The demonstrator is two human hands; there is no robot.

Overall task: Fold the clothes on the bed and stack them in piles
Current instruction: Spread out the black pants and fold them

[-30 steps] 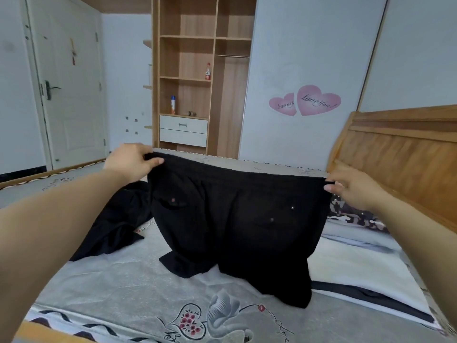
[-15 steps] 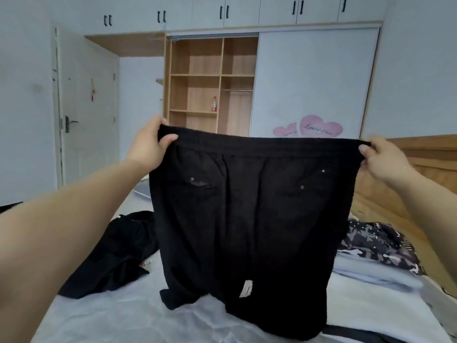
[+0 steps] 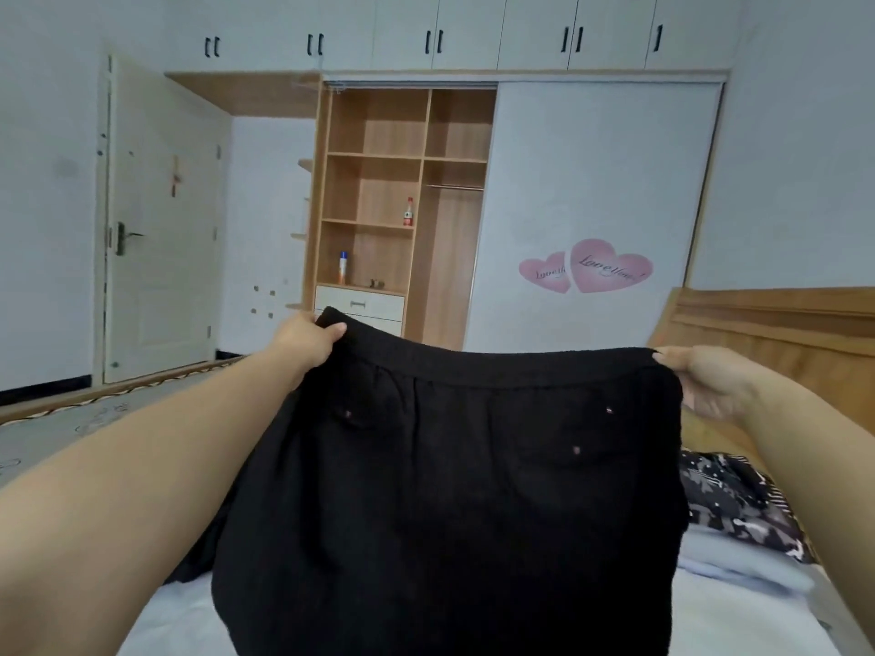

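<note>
While the wardrobe [image 3: 473, 205] fills the far wall with its white sliding door and open wooden shelves, we see the bed [image 3: 734, 627] spread below it, pale sheet at the bottom of the view and wooden headboard [image 3: 781, 333] at the right. In front of us hang the black shorts [image 3: 450, 504], held up in the air over the bed, waistband on top and running left to right, the legs dropping straight down out of view; the side with small buttons faces us. A camouflage-print garment [image 3: 738, 508] lies on the bed beside the headboard, lower right. Our left hand [image 3: 308, 340] pinches the left end of the waistband, thumb over the front edge. Our right hand [image 3: 705, 381] grips the right end, fingers curled around the fabric. A red-capped bottle [image 3: 408, 212] stands on a shelf.
</note>
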